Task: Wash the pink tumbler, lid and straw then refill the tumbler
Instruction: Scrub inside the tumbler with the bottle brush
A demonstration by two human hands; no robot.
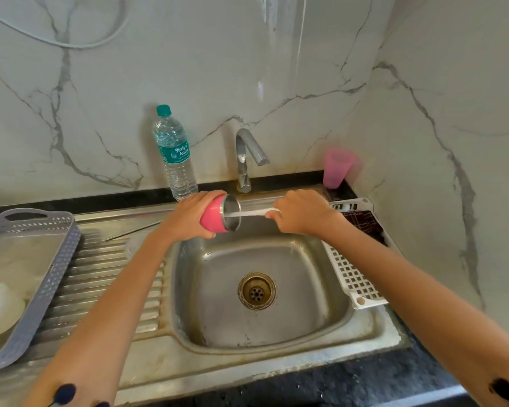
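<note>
Gripping pink tumbler (213, 214) on its side over sink (276, 345), left fingers (207, 197) curled round its body; mouth and long axis aimed straight at right fingers (279, 218), near. Pinching slim white stick (252, 213) in right fingers, tip inside that mouth. Read on bottle (175, 154) beyond left fingers: "Suriya Aqua".

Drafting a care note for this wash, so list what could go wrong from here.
The pink tumbler lies tilted in the left hand over the sink; it could slip and drop in.
The thin white stick that the right hand pushes into its mouth could bend.
The water bottle just behind the left hand might get knocked over.
</note>
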